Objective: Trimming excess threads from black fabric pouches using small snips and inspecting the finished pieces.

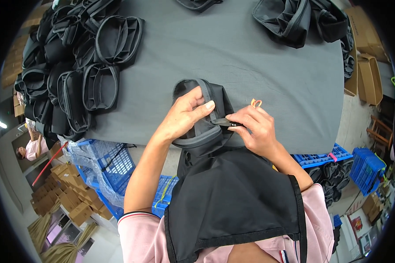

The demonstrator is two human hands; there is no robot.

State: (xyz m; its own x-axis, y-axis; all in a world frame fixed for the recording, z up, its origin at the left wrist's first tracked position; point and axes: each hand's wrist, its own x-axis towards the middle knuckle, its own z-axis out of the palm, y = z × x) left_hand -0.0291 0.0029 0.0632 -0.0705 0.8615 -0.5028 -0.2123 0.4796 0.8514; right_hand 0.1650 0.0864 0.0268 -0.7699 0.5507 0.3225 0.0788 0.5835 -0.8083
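An open black pouch (199, 142) with a zipper round its rim stands at the near edge of the grey table, close to my body. My left hand (184, 116) grips its zippered rim, fingers inside the opening and thumb over the edge. In my right hand (254, 129) is a pair of small thread snips (222, 122) with black handles. Their metal blades point left and meet the zipper edge by my left thumb; whether they touch a thread is too small to tell. An orange loop (256, 103) sticks up behind my right fingers.
Many similar black pouches (100, 87) are piled on the table's left, with more (283, 19) at the far right. Blue crates (118, 164) stand below the near edge on both sides. Cardboard boxes (368, 79) stand at right. Another person (34, 147) is at far left.
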